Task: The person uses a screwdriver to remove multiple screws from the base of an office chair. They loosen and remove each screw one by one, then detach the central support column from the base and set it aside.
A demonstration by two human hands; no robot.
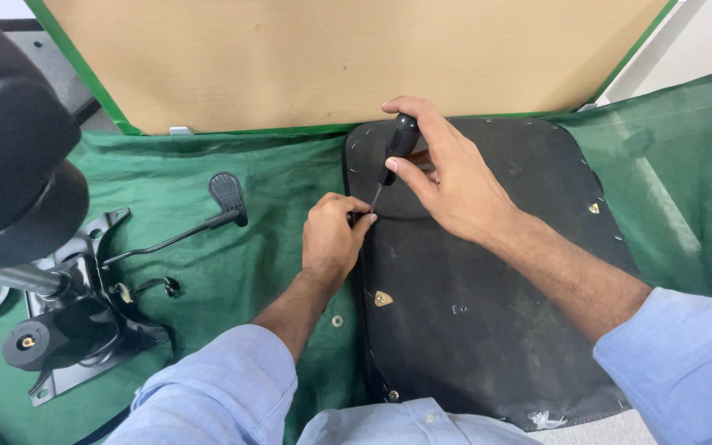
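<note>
My right hand (447, 177) grips a screwdriver (395, 148) by its black handle, the thin shaft slanting down to the left edge of a black seat pan (488, 313) lying underside up. My left hand (331, 235) pinches something small at that same edge, right at the screwdriver's tip; what it pinches is hidden by the fingers. Staples and two brass threaded inserts dot the black underside. Both my forearms wear light blue sleeves.
A green cloth (249, 272) covers the work surface. At left lie a metal chair mechanism (84, 330) with a black lever paddle (226, 194), and a black armrest or backrest part (10, 156). A loose washer (337, 320) sits by my left wrist. A cardboard sheet (339, 58) stands behind.
</note>
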